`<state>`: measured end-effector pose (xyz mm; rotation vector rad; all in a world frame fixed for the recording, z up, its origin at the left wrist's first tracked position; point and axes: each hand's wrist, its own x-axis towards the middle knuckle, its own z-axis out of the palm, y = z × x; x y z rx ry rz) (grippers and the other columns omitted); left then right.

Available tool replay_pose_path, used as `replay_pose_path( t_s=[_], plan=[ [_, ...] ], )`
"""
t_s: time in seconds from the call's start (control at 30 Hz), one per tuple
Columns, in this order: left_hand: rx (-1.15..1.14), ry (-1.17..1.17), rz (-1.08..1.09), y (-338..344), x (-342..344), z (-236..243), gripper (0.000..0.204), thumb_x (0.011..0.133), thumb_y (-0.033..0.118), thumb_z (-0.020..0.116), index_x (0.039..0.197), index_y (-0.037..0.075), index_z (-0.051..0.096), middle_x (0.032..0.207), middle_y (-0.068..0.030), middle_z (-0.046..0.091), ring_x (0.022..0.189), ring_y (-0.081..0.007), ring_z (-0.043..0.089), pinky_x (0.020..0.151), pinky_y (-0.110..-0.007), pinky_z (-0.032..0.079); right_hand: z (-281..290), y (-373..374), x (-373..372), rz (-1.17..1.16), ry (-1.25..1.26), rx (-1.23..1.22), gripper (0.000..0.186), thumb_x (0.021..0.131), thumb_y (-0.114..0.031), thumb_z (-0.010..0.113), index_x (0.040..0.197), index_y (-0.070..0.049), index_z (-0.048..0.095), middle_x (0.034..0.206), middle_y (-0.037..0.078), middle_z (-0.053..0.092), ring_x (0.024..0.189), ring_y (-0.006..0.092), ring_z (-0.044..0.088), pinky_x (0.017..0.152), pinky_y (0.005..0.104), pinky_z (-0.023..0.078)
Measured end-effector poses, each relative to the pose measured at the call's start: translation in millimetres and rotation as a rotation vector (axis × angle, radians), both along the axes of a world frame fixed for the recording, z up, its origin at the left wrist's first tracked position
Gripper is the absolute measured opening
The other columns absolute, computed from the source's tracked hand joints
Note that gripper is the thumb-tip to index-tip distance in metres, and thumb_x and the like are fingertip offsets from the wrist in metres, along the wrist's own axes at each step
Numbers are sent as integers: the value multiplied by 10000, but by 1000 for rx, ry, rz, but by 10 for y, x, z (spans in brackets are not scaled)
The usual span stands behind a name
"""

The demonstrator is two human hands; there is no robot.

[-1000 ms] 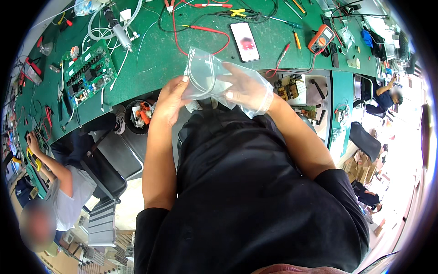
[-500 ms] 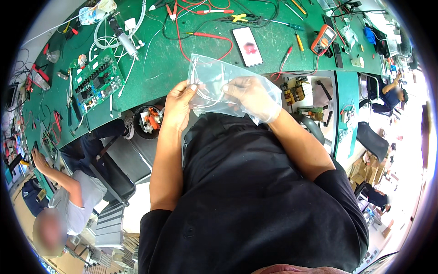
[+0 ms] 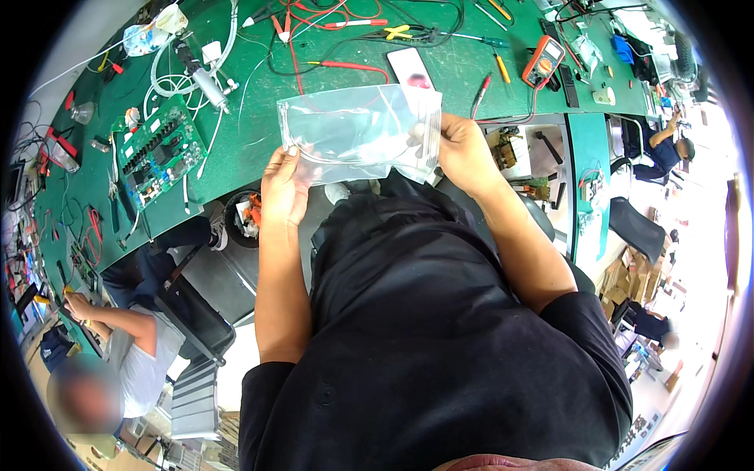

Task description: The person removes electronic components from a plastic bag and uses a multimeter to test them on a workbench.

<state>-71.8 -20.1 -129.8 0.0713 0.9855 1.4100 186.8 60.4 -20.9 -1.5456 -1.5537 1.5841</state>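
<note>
A clear plastic zip bag (image 3: 345, 122) is stretched sideways above my lap, with thin pale cable inside along its sides and bottom. My left hand (image 3: 286, 180) grips its lower left corner between thumb and fingers. At the zip end, my right hand (image 3: 463, 153) pinches the bag, some fingertips behind the plastic. Just beyond the bag, partly covered by it, lies a phone (image 3: 404, 63) on the green bench (image 3: 243, 137). To the left on the bench sits a green circuit board (image 3: 161, 157).
Tubing with a metal cylinder (image 3: 208, 86), red test leads (image 3: 345, 67), yellow-handled pliers (image 3: 397, 32) and a multimeter (image 3: 543, 61) lie on the bench. A bin (image 3: 242, 220) stands underneath. A co-worker (image 3: 149, 337) sits at my left; others work at far right, by chairs (image 3: 632, 228).
My right hand has come out of the bag and now holds its zip end from outside. The bag has shifted left and lies straighter, pulled out between both hands.
</note>
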Motion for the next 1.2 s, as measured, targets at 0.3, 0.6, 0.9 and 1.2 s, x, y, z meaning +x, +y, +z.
replay_pose_path(
  t_s=[0.3, 0.6, 0.9, 1.2],
  plan=[
    [35, -30, 50, 15, -71, 38, 151, 944, 151, 608, 1070, 67, 604, 988, -67, 661, 878, -205, 654, 738, -370, 562, 152, 61, -8, -162, 286, -87, 217, 982, -202, 549, 971, 7, 608, 820, 72, 670, 662, 98, 601, 586, 222, 484],
    [29, -73, 107, 25, -285, -241, 138, 957, 127, 578, 1083, 77, 598, 1007, -30, 654, 906, -180, 642, 768, -341, 557, 356, 185, 50, -300, 469, 19, 189, 1001, -189, 510, 1042, -16, 574, 854, 87, 656, 698, 138, 616, 607, 253, 481],
    [-35, -134, 157, 93, -423, -458, 137, 964, 123, 561, 1095, 97, 593, 1030, -20, 649, 937, -168, 629, 801, -330, 538, 85, 570, -177, -264, 729, -85, 196, 994, -197, 514, 1053, -15, 557, 885, 91, 638, 767, 182, 608, 686, 313, 492],
    [-237, 327, 191, 245, -628, -598, 180, 969, 170, 570, 1121, 75, 571, 1038, -42, 657, 898, -161, 634, 691, -311, 545, 64, 1143, -489, -297, 778, -104, 184, 1003, -201, 502, 1050, -33, 564, 897, 76, 612, 780, 177, 579, 704, 303, 485]
  ],
)
